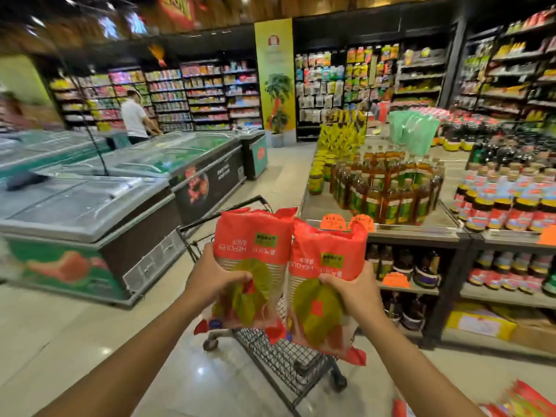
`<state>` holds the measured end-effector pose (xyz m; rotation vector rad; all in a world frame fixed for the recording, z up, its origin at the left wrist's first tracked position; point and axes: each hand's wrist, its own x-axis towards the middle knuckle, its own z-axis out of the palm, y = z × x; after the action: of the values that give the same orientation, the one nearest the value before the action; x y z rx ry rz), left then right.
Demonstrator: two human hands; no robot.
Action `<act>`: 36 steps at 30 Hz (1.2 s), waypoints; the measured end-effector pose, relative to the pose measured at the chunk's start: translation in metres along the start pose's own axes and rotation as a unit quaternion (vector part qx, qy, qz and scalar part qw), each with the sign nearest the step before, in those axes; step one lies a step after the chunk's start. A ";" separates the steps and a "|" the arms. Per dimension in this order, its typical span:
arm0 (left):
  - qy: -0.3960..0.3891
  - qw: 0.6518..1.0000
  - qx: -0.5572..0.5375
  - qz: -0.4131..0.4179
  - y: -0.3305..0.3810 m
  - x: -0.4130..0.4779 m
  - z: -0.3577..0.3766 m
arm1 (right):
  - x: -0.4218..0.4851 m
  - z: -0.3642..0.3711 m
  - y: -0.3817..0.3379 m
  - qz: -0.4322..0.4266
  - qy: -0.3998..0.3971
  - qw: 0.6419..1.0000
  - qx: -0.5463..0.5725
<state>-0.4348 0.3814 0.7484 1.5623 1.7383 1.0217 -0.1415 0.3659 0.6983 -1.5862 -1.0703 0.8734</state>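
Note:
I hold two red packs of stacked paper cups side by side, upside down, above a black wire shopping cart [288,362]. My left hand [212,281] grips the left pack [252,245] round its middle, thumb across the front. My right hand [355,293] grips the right pack [326,266] the same way. Each pack has a red top half, a green label patch and a clear lower half showing green and red cups. The packs touch each other along their inner edges and hide most of the cart's basket.
Chest freezers [90,212] line the left side of the aisle. A display table of bottles [388,191] and shelves of jars stand on the right. A person in a white shirt [134,118] stands at the far freezers. More red packs [523,401] lie at bottom right. Tiled floor runs between.

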 end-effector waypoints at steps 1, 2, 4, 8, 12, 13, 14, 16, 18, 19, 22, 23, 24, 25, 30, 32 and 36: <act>0.004 1.000 0.003 -0.003 -0.005 -0.002 -0.006 | 0.000 0.009 0.001 -0.001 -0.009 1.000 -0.003; 0.010 1.000 0.005 -0.006 -0.009 -0.004 -0.010 | 0.001 0.017 0.001 -0.004 -0.017 1.000 -0.004; 0.018 1.000 0.000 -0.020 -0.019 -0.004 -0.019 | 0.005 0.033 0.000 -0.006 -0.032 0.999 -0.005; 0.030 0.999 -0.013 -0.033 -0.042 0.011 -0.035 | 0.017 0.066 -0.006 -0.010 -0.052 0.999 -0.011; 0.035 0.998 -0.020 -0.043 -0.063 0.041 -0.051 | 0.038 0.106 -0.015 -0.004 -0.053 0.998 -0.022; 0.034 0.998 -0.023 -0.045 -0.070 0.052 -0.055 | 0.045 0.118 -0.015 -0.003 -0.054 0.998 -0.022; 0.032 0.998 -0.027 -0.045 -0.078 0.065 -0.059 | 0.054 0.130 -0.015 -0.001 -0.053 0.998 -0.022; 0.028 0.998 -0.033 -0.044 -0.095 0.094 -0.066 | 0.073 0.157 -0.015 0.002 -0.050 0.998 -0.026; 0.019 0.998 -0.047 -0.041 -0.113 0.125 -0.074 | 0.088 0.183 -0.020 0.001 -0.037 0.999 -0.025; 0.013 0.998 -0.053 -0.041 -0.120 0.140 -0.078 | 0.096 0.196 -0.023 0.006 -0.031 0.999 -0.029; 0.003 0.997 -0.065 -0.038 -0.141 0.183 -0.089 | 0.118 0.231 -0.031 0.009 -0.024 0.999 -0.028; -0.003 0.997 -0.067 -0.041 -0.148 0.198 -0.091 | 0.125 0.242 -0.033 0.011 -0.025 0.999 -0.023; -0.011 0.997 -0.068 -0.045 -0.153 0.214 -0.093 | 0.131 0.252 -0.032 0.015 -0.024 0.999 -0.015; -0.021 0.997 -0.066 -0.047 -0.159 0.229 -0.093 | 0.137 0.260 -0.030 0.020 -0.022 1.000 -0.005; -0.067 0.995 -0.042 -0.056 -0.184 0.299 -0.066 | 0.170 0.281 -0.001 0.069 0.004 0.997 0.035; -0.086 0.994 -0.033 -0.060 -0.192 0.323 -0.044 | 0.189 0.285 0.019 0.096 0.014 0.994 0.044; -0.119 0.991 0.001 -0.064 -0.207 0.375 0.005 | 0.232 0.298 0.060 0.154 0.038 0.985 0.073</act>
<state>-0.5965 0.7488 0.5978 1.4861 1.6494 0.7393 -0.3180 0.6744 0.5584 -1.6711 -0.7000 1.0633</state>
